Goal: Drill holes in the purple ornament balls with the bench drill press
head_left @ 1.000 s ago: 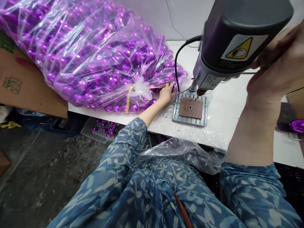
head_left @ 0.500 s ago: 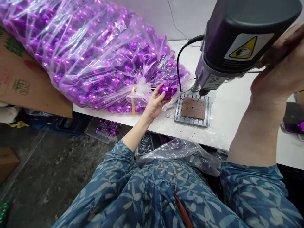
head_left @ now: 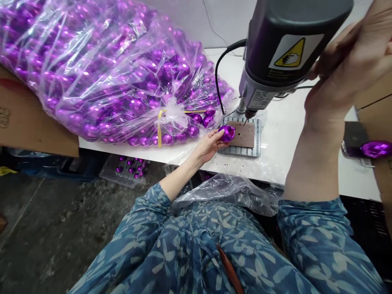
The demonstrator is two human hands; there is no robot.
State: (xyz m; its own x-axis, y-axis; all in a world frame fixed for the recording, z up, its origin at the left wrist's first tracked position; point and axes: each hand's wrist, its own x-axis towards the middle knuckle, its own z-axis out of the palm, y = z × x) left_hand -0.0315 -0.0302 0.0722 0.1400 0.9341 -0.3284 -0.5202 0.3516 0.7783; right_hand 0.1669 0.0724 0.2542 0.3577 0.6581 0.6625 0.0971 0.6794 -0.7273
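My left hand (head_left: 210, 147) pinches a shiny purple faceted bauble (head_left: 227, 133) in its fingertips. The bauble is over the left front edge of the drill press's grey slotted base (head_left: 255, 152). A brown block (head_left: 247, 136) with a small hole lies on that base, beneath the thin bit of the drill press (head_left: 294, 45). Raised beside the drill's motor housing, my right hand (head_left: 352, 69) has its fingers curled behind the housing; what they grip is hidden.
A big clear bag of purple baubles (head_left: 116, 77), tied with yellow strap, fills the table's left. Loose baubles (head_left: 207, 121) lie by its neck. Another purple bauble (head_left: 376, 149) sits at right. Cardboard (head_left: 33, 118) stands left; clear plastic sheet (head_left: 226, 190) hangs at the table edge.
My left hand has carried the bauble from the bag's neck toward me and right, to the drill base. My right hand stays beside the drill; the camera view has shifted somewhat.
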